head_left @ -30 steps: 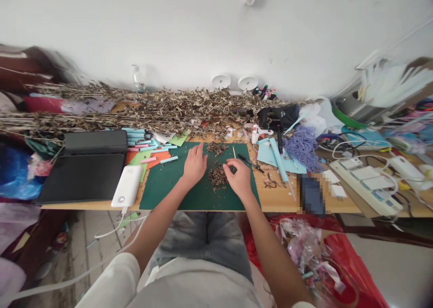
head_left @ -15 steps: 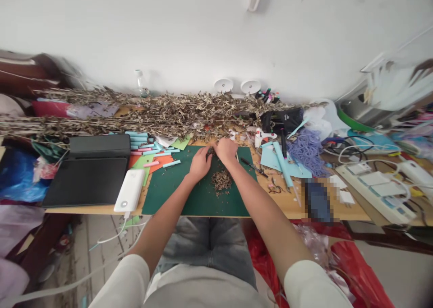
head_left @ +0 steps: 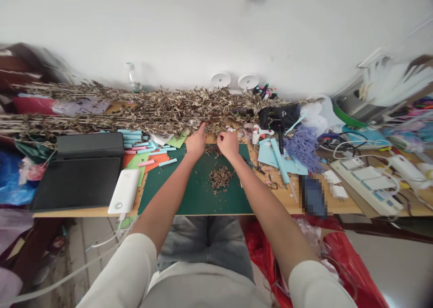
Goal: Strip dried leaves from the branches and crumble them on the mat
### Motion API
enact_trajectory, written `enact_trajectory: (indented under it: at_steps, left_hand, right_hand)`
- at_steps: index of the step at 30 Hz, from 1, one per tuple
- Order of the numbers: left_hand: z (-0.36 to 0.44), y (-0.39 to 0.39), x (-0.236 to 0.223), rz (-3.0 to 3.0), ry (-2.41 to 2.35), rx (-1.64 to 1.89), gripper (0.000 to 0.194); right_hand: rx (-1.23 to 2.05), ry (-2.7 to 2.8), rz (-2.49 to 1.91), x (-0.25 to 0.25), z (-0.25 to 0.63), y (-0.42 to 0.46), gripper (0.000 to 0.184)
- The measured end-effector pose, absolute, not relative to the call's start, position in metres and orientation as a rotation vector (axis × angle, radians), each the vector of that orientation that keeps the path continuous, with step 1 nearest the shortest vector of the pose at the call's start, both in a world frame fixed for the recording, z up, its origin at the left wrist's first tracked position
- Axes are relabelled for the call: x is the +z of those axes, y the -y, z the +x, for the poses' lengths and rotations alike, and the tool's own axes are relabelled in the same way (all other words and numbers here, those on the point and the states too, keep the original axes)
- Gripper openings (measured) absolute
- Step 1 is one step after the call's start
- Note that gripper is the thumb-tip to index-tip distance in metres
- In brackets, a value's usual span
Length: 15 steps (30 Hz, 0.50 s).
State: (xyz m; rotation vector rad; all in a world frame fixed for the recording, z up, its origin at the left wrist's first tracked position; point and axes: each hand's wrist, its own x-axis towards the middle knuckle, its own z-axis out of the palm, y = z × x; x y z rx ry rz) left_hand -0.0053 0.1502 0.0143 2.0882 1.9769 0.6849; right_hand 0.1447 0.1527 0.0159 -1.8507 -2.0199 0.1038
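Observation:
Both my arms reach over a dark green cutting mat [head_left: 189, 195] to its far edge. My left hand [head_left: 196, 143] points a finger into the long heap of dried leafy branches [head_left: 152, 109] at the back of the table. My right hand [head_left: 227, 144] sits just right of it, fingers curled in a pinch at the edge of the branches; what it holds is too small to make out. A small pile of dried plant bits [head_left: 219, 178] lies on the mat between my forearms, and a smaller scatter [head_left: 213, 150] lies between my hands.
Left of the mat lie a white power bank [head_left: 124, 197], a black case [head_left: 79, 177] and coloured paper strips [head_left: 145, 150]. To the right are a glue gun [head_left: 260, 133], blue paper [head_left: 277, 159], purple cord [head_left: 302, 148], a phone [head_left: 313, 195] and a power strip [head_left: 367, 184]. A red bag [head_left: 341, 258] sits below.
Both hands have moved away from the pile on the mat to the far edge, up to the dried branches. The left hand's finger now stretches into the branches.

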Motion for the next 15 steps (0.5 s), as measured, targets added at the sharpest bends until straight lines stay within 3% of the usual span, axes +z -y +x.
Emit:
enact_trajectory:
  at_steps: [3, 7, 15]
  left_hand:
    - [-0.008, -0.162, 0.016, 2.088, -2.041, 0.503, 0.034]
    - [-0.012, -0.168, 0.014, 2.082, -2.086, 0.438, 0.032]
    - [-0.01, -0.147, 0.02, 2.113, -2.006, 0.601, 0.043]
  right_hand:
    - [0.043, 2.068, -1.803, 0.013, 0.149, -0.152, 0.032]
    - [-0.039, 1.903, -1.841, 0.01, 0.161, -0.151, 0.032]
    - [-0.025, 1.779, -1.636, 0.01, 0.197, -0.14, 0.029]
